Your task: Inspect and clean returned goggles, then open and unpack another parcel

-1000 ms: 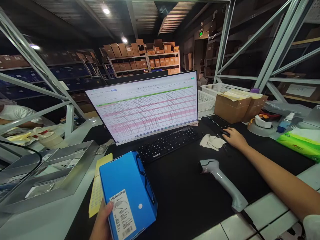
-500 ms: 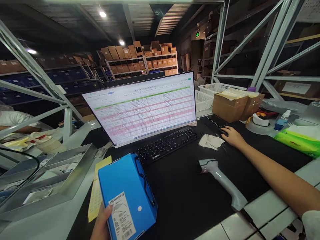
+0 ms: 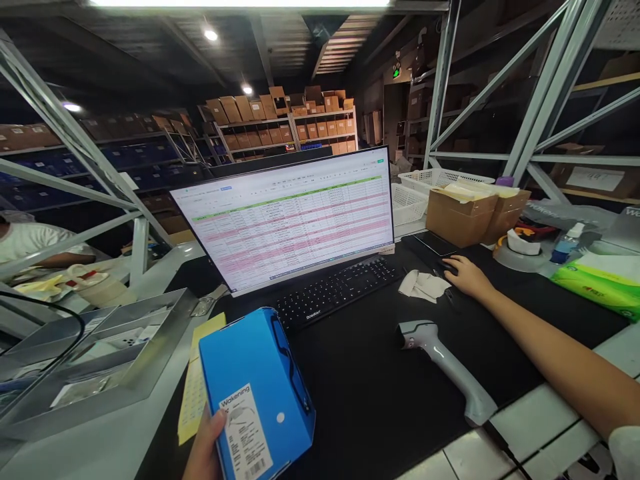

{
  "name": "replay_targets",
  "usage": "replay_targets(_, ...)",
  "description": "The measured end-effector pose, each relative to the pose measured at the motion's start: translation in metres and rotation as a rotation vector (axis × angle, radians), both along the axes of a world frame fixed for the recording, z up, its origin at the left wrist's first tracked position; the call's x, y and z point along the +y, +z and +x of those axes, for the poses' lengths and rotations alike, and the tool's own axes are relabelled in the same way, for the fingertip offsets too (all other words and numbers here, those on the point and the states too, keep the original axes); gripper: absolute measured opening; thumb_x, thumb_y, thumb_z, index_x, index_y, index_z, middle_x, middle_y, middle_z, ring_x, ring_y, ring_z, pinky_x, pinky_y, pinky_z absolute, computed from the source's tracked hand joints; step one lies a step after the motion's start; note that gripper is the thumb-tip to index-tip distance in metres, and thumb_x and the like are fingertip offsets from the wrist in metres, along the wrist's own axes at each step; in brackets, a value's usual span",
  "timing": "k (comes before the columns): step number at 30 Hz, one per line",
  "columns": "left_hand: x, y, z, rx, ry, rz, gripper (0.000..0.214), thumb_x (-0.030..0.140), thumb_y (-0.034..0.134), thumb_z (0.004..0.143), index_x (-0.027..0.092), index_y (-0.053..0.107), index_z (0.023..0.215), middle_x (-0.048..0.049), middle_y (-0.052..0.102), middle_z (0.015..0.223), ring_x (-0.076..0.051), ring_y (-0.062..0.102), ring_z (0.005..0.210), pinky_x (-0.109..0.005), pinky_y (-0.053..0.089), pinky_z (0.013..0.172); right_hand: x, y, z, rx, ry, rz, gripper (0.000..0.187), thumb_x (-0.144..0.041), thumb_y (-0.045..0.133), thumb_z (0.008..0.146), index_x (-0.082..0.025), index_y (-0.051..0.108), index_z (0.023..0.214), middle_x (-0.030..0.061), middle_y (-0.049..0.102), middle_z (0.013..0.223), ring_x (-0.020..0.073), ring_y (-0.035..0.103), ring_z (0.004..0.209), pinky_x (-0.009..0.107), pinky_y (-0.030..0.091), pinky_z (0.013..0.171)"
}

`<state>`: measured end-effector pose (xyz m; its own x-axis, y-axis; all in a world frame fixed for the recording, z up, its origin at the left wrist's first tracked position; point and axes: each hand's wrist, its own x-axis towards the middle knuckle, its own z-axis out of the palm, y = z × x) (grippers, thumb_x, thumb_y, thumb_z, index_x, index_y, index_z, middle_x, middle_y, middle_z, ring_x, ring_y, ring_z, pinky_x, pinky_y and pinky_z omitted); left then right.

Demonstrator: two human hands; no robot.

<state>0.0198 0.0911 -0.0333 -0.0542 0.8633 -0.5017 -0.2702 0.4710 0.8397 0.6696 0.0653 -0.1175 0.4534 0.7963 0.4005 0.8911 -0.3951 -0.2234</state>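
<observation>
A blue box (image 3: 245,360) with a white "Wakening" label (image 3: 245,430) is tilted up at the lower left. My left hand (image 3: 206,443) grips its left edge, thumb on the label. On the black desk mat, my right hand (image 3: 469,279) is curled over a dark computer mouse (image 3: 447,265), mostly covered by the fingers. Left of that hand lies a crumpled white cloth or tissue (image 3: 424,285). A grey barcode scanner (image 3: 450,367) rests nearer to me. Behind the box are a black keyboard (image 3: 335,293) and a monitor (image 3: 300,227) with a spreadsheet in pink and green rows.
Divided grey trays (image 3: 105,360) with small packets and yellow label sheets (image 3: 193,393) are on the left. Cardboard boxes (image 3: 460,217), a white basket (image 3: 410,203), a spray bottle (image 3: 569,243) and a green tissue pack (image 3: 597,287) stand right. Another person's white sleeve (image 3: 37,241) shows far left.
The whole view has shifted slightly right and down. The other person at far left shows a little more. Both my hands keep their places on the box and the mouse.
</observation>
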Motion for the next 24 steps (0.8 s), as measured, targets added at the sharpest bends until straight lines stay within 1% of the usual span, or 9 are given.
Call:
replay_targets(4,-0.0004,-0.0003,-0.0002,-0.002,-0.002,-0.016,0.086,0.031,0.073,0.074,0.022,0.041,0.153,-0.0096,0.078,0.085,-0.033,0.073,0.067,-0.048,0.063,0.060,0.0007,-0.0012,0.0011,-0.008,0.007,0.011,0.047,-0.035,0.055,0.090,-0.017,0.069,0.132,0.0158,0.058,0.142,0.0324,0.060,0.125,0.048,0.049,0.110)
replay_targets(7,-0.0007,0.0012,0.0007,-0.009,0.004,-0.013,0.089,0.031,0.074,0.072,0.021,0.040,0.154,-0.0093,0.078,0.084,-0.034,0.073,0.067,-0.047,0.063,0.059,0.0010,-0.0016,0.0011,-0.013,0.003,0.014,0.046,-0.035,0.055,0.090,-0.018,0.069,0.131,0.0149,0.058,0.142,0.0313,0.061,0.123,0.047,0.049,0.109)
replay_targets(14,-0.0013,0.0052,0.0020,0.007,-0.011,-0.005,0.083,0.026,0.071,0.074,0.023,0.042,0.151,-0.0070,0.076,0.082,-0.031,0.073,0.065,-0.043,0.063,0.057,0.0005,-0.0011,-0.0005,-0.015,0.001,0.021,0.045,-0.035,0.055,0.090,-0.020,0.070,0.130,0.0134,0.058,0.142,0.0304,0.061,0.124,0.046,0.048,0.110)
replay_targets(18,-0.0010,0.0040,0.0006,-0.009,-0.026,-0.006,0.086,0.026,0.071,0.075,0.020,0.037,0.154,-0.0082,0.076,0.083,-0.031,0.073,0.065,-0.044,0.063,0.057,0.0005,-0.0004,-0.0013,-0.012,-0.016,0.006,0.045,-0.036,0.055,0.090,-0.020,0.070,0.130,0.0131,0.058,0.142,0.0303,0.060,0.125,0.045,0.049,0.110)
replay_targets(20,-0.0006,0.0043,0.0004,-0.015,-0.021,-0.017,0.086,0.026,0.070,0.076,0.020,0.036,0.155,-0.0077,0.077,0.082,-0.031,0.073,0.064,-0.043,0.064,0.059,0.0004,0.0007,-0.0021,-0.008,-0.017,0.000,0.046,-0.036,0.054,0.090,-0.020,0.069,0.131,0.0131,0.057,0.143,0.0301,0.061,0.124,0.044,0.049,0.110)
replay_targets(24,-0.0012,0.0089,0.0031,-0.002,-0.023,-0.039,0.089,0.025,0.071,0.076,0.022,0.034,0.157,-0.0074,0.078,0.082,-0.035,0.076,0.073,-0.044,0.065,0.062,-0.0005,0.0031,-0.0049,0.002,-0.039,-0.015,0.048,-0.037,0.054,0.091,-0.020,0.068,0.133,0.0131,0.057,0.143,0.0311,0.062,0.123,0.046,0.049,0.109)
